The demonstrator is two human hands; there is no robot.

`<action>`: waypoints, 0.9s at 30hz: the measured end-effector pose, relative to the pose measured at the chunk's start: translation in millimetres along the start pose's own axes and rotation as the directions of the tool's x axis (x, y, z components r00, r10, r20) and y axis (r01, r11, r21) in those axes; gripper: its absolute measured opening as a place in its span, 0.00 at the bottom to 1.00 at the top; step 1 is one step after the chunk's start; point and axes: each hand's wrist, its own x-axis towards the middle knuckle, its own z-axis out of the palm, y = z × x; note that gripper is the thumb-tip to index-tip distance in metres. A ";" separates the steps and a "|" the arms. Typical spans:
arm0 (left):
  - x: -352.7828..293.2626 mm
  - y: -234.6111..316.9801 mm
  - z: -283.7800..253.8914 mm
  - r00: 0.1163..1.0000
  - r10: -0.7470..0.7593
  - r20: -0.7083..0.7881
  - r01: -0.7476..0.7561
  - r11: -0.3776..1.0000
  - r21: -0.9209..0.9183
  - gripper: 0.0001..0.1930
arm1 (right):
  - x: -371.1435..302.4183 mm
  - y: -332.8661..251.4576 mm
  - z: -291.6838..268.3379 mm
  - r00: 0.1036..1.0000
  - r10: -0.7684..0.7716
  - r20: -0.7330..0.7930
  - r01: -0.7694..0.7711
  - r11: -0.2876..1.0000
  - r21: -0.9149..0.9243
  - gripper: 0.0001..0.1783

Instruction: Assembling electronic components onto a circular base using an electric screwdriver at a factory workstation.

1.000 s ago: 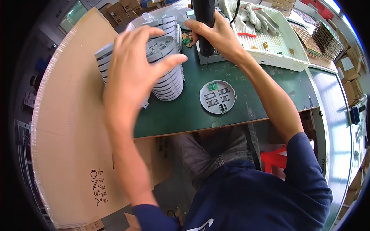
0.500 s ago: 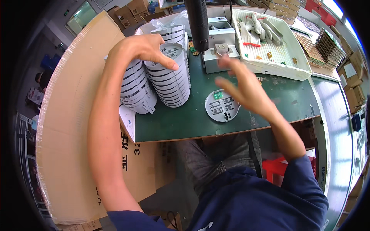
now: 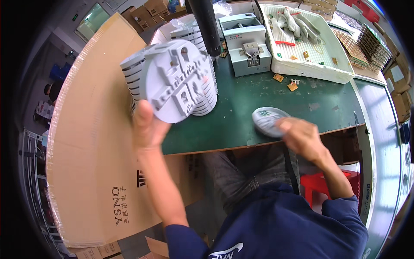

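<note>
A stack of round light-grey plastic covers is tipped toward me, its front face showing molded ribs and cut-outs. My left hand grips its near lower edge, thumb up and the other fingers mostly hidden. A second stack of the same covers stands behind it on the green table. At the right, my right hand is closed on the edge of a single round grey cover, held tilted near the table's front edge. Something green shows inside it; motion blurs the details.
A grey box-shaped device with a metal fixture stands at the back, beside a black cylindrical tool. A white tray holds gloves and small parts. Small boards lie before it. Large cardboard borders the left side.
One stack of covers has been tipped toward me as my left hand came down to its near edge. My right hand moved nearer and took hold of the single cover, tilting it.
</note>
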 end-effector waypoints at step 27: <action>-20.2 -132.6 10.3 0.973 -0.226 0.042 0.210 0.799 -0.563 0.51 | -108.7 89.5 -183.6 0.548 0.692 -0.470 -0.814 0.570 -0.110 0.20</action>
